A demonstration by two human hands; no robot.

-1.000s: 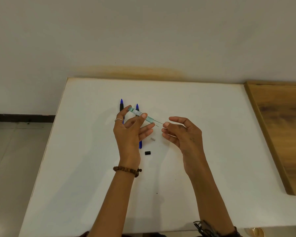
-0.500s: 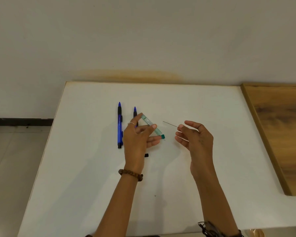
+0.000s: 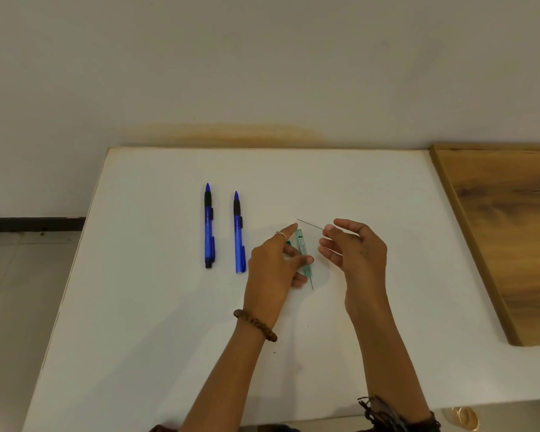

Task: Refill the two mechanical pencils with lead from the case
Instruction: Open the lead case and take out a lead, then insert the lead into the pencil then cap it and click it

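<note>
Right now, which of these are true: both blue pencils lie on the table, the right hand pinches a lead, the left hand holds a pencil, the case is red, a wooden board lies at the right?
1. Both blue pencils lie on the white table: true.
2. The right hand pinches a thin lead: true.
3. The left hand holds a pencil: false, it holds the lead case.
4. The case is red: false, clear greenish.
5. A wooden board lies at the right: true.

A white counter [image 3: 169,307] stands against a plain pale wall [image 3: 262,57] bearing a yellowish stain [image 3: 219,134]. A wooden board [image 3: 505,232] adjoins it right. Left, tiled floor [image 3: 19,291] and dark skirting [image 3: 32,223].
</note>
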